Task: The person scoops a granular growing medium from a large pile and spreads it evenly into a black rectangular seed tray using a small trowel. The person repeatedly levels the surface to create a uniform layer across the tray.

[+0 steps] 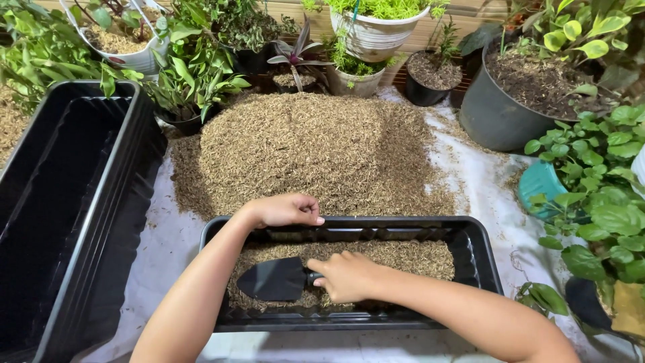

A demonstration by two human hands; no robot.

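- Both hands work over a shallow black rectangular plastic planter tray (480, 259): the left hand (285, 210) is curled closed on the tray's far rim, while the right hand (346, 277) is wrapped around the handle of a small black hand trowel (272, 279).
- Blade flat, the trowel lies on the thin layer of tan, husk-like potting material (403, 255) inside the tray, pointing to the person's left.
- Loose and dry by the look of it, the husk should be light and quick to spill off a tilted blade; the trowel looks stiff and light, best held by its handle.
- Behind the tray, a large heap of the same husk (316, 148) sits on a pale ground sheet (480, 188).
- A deep black empty planter box (101, 202) stands to the left; potted green plants (201, 74) ring the scene.
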